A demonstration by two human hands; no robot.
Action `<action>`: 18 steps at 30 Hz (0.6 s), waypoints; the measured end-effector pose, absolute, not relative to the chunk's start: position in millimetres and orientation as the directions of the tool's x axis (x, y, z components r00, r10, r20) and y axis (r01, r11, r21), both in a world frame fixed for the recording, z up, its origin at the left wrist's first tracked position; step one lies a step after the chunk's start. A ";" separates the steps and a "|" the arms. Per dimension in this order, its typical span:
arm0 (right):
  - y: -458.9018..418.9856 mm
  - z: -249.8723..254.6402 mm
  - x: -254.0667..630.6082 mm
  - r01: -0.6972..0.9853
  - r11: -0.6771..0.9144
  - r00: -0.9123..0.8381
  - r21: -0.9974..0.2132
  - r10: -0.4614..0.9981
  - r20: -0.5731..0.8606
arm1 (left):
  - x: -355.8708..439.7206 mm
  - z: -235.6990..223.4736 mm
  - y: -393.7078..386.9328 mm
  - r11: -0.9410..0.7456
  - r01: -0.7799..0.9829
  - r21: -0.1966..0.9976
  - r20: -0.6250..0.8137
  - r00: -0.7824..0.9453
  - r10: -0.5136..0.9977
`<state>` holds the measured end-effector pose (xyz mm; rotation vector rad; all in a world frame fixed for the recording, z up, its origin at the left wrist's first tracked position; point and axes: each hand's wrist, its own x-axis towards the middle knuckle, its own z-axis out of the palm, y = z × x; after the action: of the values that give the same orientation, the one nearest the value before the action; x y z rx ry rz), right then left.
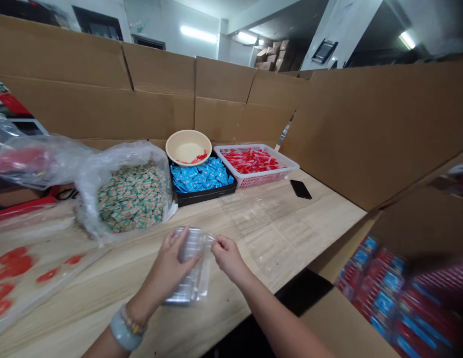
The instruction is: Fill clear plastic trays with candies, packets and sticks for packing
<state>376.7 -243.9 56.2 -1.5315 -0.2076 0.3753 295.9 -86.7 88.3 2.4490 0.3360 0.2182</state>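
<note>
A clear, ribbed plastic case lies near the front of the table, slightly blurred. My left hand spans it, with fingers at its far end and the thumb across its right side. Around or beside the case is a thin clear plastic bag; how far the case is inside it I cannot tell. My right hand is closed in a pinch on the upper right edge of this bag. A bracelet and a pale bangle circle my left wrist.
Green-and-tan packets fill a plastic sack. A black tray of blue packets bears a cream bowl. Red-and-white items fill a white basket near a phone. Red discs lie left; cardboard walls surround the table.
</note>
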 end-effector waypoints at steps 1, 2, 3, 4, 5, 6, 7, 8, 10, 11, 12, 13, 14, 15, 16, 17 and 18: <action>-248.1 50.8 379.1 -0.164 0.099 0.939 -0.981 0.321 -0.125 | 290.6 89.2 -74.8 -0.762 0.230 0.605 0.083 0.934 0.348; -251.4 45.0 383.9 -0.216 0.205 0.946 -0.955 0.286 -0.153 | 285.7 89.5 -63.3 -0.763 0.271 0.587 0.083 0.917 0.390; -252.9 39.3 391.5 -0.257 0.302 0.948 -0.918 0.265 -0.178 | 281.6 89.1 -53.0 -0.761 0.297 0.576 0.072 0.910 0.409; -251.9 34.1 401.3 -0.294 0.374 0.945 -0.880 0.253 -0.208 | 278.4 88.2 -44.8 -0.760 0.303 0.575 0.052 0.914 0.403; -248.4 29.7 412.9 -0.333 0.414 0.937 -0.847 0.250 -0.246 | 276.5 87.1 -39.0 -0.758 0.298 0.580 0.030 0.922 0.386; -242.8 26.0 425.0 -0.372 0.428 0.925 -0.823 0.248 -0.289 | 275.6 85.9 -35.7 -0.755 0.292 0.587 0.012 0.930 0.368; -235.9 23.1 436.5 -0.410 0.426 0.911 -0.807 0.244 -0.333 | 275.5 84.7 -34.5 -0.752 0.288 0.593 0.000 0.934 0.358; -228.7 21.0 446.1 -0.442 0.412 0.896 -0.797 0.237 -0.375 | 276.1 83.9 -34.9 -0.750 0.290 0.594 -0.006 0.934 0.357; -216.1 18.7 455.6 -0.500 0.360 0.866 -0.788 0.241 -0.439 | 277.5 83.0 -37.9 -0.743 0.308 0.594 -0.006 0.926 0.379; -211.0 18.6 454.3 -0.523 0.329 0.851 -0.786 0.254 -0.460 | 278.1 82.8 -39.7 -0.737 0.318 0.596 -0.003 0.919 0.394; -206.5 19.2 449.0 -0.546 0.297 0.835 -0.783 0.264 -0.482 | 278.5 82.7 -41.3 -0.731 0.326 0.599 -0.001 0.914 0.407; -201.7 20.5 439.9 -0.562 0.265 0.822 -0.783 0.285 -0.493 | 279.0 82.5 -42.6 -0.725 0.333 0.603 -0.003 0.909 0.416; -196.3 22.3 427.9 -0.569 0.235 0.809 -0.788 0.333 -0.484 | 279.5 82.3 -43.6 -0.719 0.337 0.607 -0.008 0.908 0.418; -189.8 24.6 414.2 -0.569 0.212 0.792 -0.794 0.400 -0.461 | 280.3 82.0 -44.2 -0.715 0.337 0.613 -0.015 0.910 0.415; -182.4 27.1 400.1 -0.557 0.195 0.762 -0.807 0.508 -0.403 | 281.2 81.7 -44.5 -0.712 0.332 0.619 -0.021 0.913 0.408; -174.6 29.5 386.8 -0.548 0.193 0.712 -0.814 0.618 -0.332 | 282.3 81.3 -44.5 -0.710 0.326 0.624 -0.024 0.916 0.400; -166.9 31.6 375.4 -0.549 0.212 0.667 -0.809 0.695 -0.270 | 283.3 81.0 -44.0 -0.708 0.317 0.631 -0.022 0.920 0.392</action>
<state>375.4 -166.9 31.6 -1.0453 -0.1635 0.8687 283.3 -44.0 81.0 2.4127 0.5025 0.1480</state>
